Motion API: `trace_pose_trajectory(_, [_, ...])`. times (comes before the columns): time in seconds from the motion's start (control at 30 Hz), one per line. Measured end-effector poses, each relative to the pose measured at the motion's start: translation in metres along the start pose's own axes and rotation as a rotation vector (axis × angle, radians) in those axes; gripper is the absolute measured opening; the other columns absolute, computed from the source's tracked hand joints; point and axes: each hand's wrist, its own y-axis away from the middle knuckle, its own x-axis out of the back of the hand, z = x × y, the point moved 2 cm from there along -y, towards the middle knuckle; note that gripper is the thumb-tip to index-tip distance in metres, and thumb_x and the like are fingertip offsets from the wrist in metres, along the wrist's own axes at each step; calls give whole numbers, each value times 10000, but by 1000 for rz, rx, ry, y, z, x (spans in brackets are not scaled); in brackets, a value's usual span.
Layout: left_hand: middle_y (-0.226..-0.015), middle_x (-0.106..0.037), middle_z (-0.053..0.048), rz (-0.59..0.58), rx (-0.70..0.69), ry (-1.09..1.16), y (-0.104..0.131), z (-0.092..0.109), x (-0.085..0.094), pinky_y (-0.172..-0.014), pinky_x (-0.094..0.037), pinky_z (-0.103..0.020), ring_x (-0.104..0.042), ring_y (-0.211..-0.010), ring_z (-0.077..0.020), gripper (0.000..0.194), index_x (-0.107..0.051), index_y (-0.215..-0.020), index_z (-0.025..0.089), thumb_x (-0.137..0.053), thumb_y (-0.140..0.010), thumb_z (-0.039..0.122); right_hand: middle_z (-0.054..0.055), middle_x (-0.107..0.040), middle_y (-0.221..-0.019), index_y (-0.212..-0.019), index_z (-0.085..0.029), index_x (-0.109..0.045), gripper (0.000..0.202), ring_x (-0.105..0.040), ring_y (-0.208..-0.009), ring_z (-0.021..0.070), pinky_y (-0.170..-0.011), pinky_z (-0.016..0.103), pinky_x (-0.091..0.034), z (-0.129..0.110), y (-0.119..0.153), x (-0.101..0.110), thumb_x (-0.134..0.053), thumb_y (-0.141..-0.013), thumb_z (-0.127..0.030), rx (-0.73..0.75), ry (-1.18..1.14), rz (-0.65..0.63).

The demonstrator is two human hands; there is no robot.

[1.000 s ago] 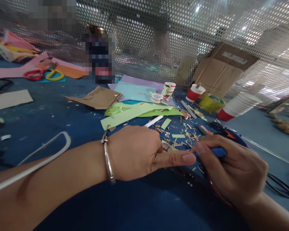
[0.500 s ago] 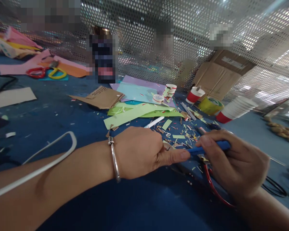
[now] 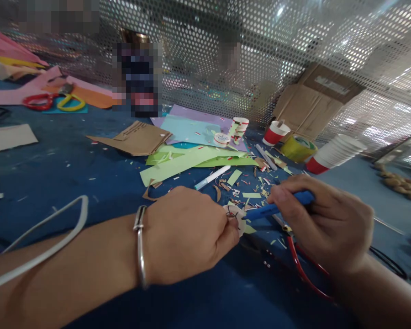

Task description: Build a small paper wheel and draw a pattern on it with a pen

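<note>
My left hand (image 3: 188, 228), with a silver bangle at the wrist, is closed on a small white paper disc (image 3: 240, 224) that carries dark drawn lines. The fingers and thumb cover part of the disc. In my right hand (image 3: 329, 224) is a blue marker (image 3: 263, 211), gripped like a pen. Its tip points left and is at the disc's right edge; whether it touches cannot be made out. Under the right hand lies a red-handled tool (image 3: 296, 260), partly hidden. A white marker (image 3: 212, 178) rests on the table beyond my left hand.
Paper scraps (image 3: 251, 195) litter the table before green paper strips (image 3: 178, 164) and folded cardboard (image 3: 140, 139). Stacked paper cups (image 3: 339, 153), yellow tape (image 3: 297, 148) and a red-white cup (image 3: 276, 133) stand at right. Scissors (image 3: 55, 101) lie far left. A white cable (image 3: 48, 256) crosses my left forearm.
My left index finger, stretched out along the marker before, is now drawn back, and the disc shows more. The blue marker's tip has moved left to the disc. The view has shifted slightly.
</note>
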Motion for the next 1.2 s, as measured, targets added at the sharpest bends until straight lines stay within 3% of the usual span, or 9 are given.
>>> trace_pose_trajectory(0.2, [-550,-639,-37,-29,8,4,3,5,-1,-508,-139,-320,-492,-455,-160,606,-664,-617,218,-266,-1028,416,-56,-676,-611,-727,-241,-597,217,-634,-502,113,-629,285,-519,2,5,-4,-596,-943,-261,6,51,-25])
trace_pose_trajectory(0.3, [-561,-649,-44,-46,17,26,1,4,-1,-509,-151,-327,-535,-478,-174,616,-675,-621,222,-262,-1025,438,-47,-686,-628,-745,-247,-596,196,-646,-513,122,-600,279,-522,2,4,-4,-603,-940,-260,3,31,-20])
trace_pose_trajectory(0.47, [-538,-634,-43,-41,18,44,-2,0,-1,-512,-152,-323,-485,-443,-157,631,-656,-594,210,-260,-1031,431,-36,-698,-654,-771,-241,-602,160,-661,-545,116,-514,244,-484,1,4,-5,-623,-929,-228,17,-42,-16])
trace_pose_trajectory(0.93, [-571,-652,-47,-8,-14,21,-1,0,0,-516,-149,-325,-460,-455,-162,624,-663,-618,215,-252,-1033,432,-36,-690,-638,-764,-246,-575,178,-652,-530,131,-508,263,-486,0,1,-7,-587,-941,-232,53,-10,-64])
trace_pose_trajectory(1.2, [-539,-619,-59,-6,-11,-14,-1,1,1,-519,-142,-328,-412,-426,-150,632,-654,-594,197,-257,-1029,427,-40,-670,-623,-779,-259,-556,168,-635,-513,137,-510,274,-493,-5,3,-4,-597,-924,-185,180,52,-31])
